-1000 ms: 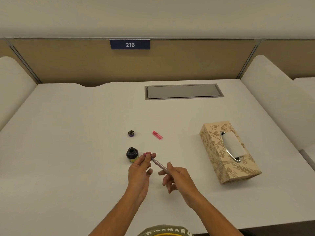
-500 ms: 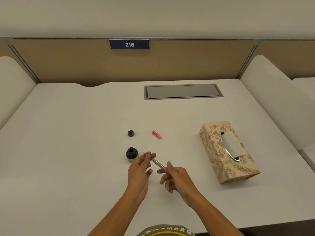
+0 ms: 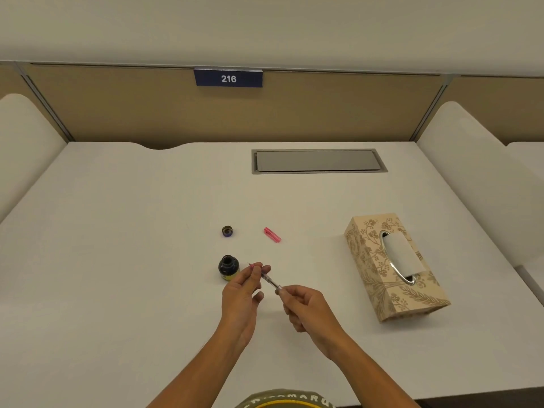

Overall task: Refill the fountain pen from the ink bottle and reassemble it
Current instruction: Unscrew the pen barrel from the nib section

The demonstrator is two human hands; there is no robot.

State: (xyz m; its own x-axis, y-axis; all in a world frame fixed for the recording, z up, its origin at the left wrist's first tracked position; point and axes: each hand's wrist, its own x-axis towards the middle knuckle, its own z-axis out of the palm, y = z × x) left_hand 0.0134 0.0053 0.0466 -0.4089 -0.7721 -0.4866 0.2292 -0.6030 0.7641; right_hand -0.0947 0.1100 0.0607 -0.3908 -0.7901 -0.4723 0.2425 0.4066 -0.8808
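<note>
An open ink bottle (image 3: 228, 267) with dark ink stands on the white desk (image 3: 132, 260). Its cap (image 3: 227, 231) lies behind it. A pink pen piece (image 3: 272, 234) lies to the cap's right. I hold the thin fountain pen (image 3: 269, 280) slanted between both hands, just right of the bottle. My left hand (image 3: 243, 293) pinches the nib end, with the pink tip poking out toward the bottle. The pen's rear end is pinched in the fingertips of my right hand (image 3: 306, 307).
A patterned tissue box (image 3: 371, 278) lies to the right of my hands. A grey cable hatch (image 3: 319, 161) is set in the desk at the back. A tan partition with the plate 216 (image 3: 228, 78) closes the far edge. White dividers stand on both sides.
My right hand has slid back along the pen toward its rear end, so more of the pen shows between the hands. The left hand stays by the bottle.
</note>
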